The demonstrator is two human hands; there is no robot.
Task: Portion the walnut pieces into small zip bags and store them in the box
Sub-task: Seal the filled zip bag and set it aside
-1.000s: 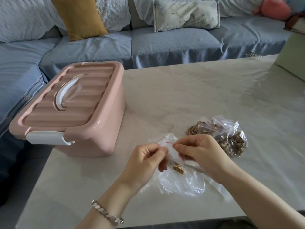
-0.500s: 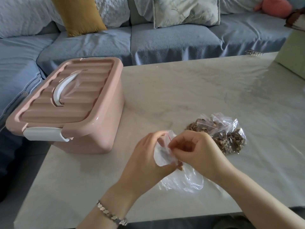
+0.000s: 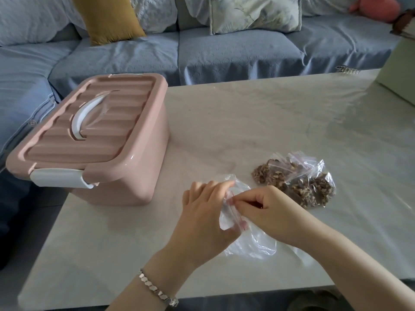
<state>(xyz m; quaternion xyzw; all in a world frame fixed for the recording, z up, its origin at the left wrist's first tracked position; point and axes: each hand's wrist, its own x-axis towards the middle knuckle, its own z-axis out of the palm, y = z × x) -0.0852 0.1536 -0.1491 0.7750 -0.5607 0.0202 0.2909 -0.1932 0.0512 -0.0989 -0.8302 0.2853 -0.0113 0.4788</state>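
Near the table's front edge, my left hand (image 3: pixel 202 221) and my right hand (image 3: pixel 269 214) both pinch a small clear zip bag (image 3: pixel 226 218) with a red seal line. It is held over a larger crumpled clear bag (image 3: pixel 253 245) lying on the table. Walnut pieces inside either bag are hidden by my hands. To the right lies a pile of small zip bags filled with walnut pieces (image 3: pixel 301 180). The pink storage box (image 3: pixel 94 140) stands at the left with its lid closed, white handle flat and white latch facing me.
The pale marble table (image 3: pixel 247 113) stretches back toward a blue sofa (image 3: pixel 224 52) with a yellow cushion (image 3: pixel 107 16). A pale green box (image 3: pixel 397 70) sits at the table's far right corner, with a small metal clip (image 3: pixel 347 69) beside it.
My hands have drawn closer together on the small zip bag and lifted its mouth; the walnut piece seen in the large bag a second ago is now hidden.
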